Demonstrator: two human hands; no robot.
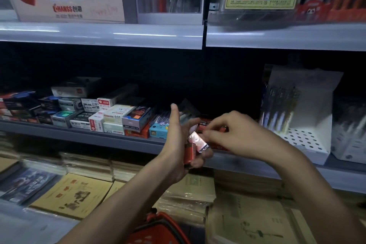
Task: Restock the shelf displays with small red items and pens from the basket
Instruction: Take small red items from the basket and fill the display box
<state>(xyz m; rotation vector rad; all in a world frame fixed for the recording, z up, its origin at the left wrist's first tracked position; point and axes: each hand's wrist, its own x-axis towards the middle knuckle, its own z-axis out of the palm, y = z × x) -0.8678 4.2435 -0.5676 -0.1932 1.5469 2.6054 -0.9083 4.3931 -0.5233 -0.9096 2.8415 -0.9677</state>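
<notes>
My left hand (178, 140) holds a small stack of shiny red wrapped items (190, 152) in front of the middle shelf, thumb pointing up. My right hand (235, 132) pinches the topmost red item (198, 140) at its right end. Behind the hands, more red items (206, 124) lie on the middle shelf (99, 136). The red basket (160, 230) shows at the bottom centre, partly hidden by my left forearm. Pens stand in a clear holder (170, 4) on the upper shelf.
Several small stationery boxes (111, 117) fill the middle shelf's left half. A white perforated pen display (301, 121) stands at the right. Stacks of notebooks (73, 194) lie on the lowest level. The upper shelf edge (99, 33) juts out overhead.
</notes>
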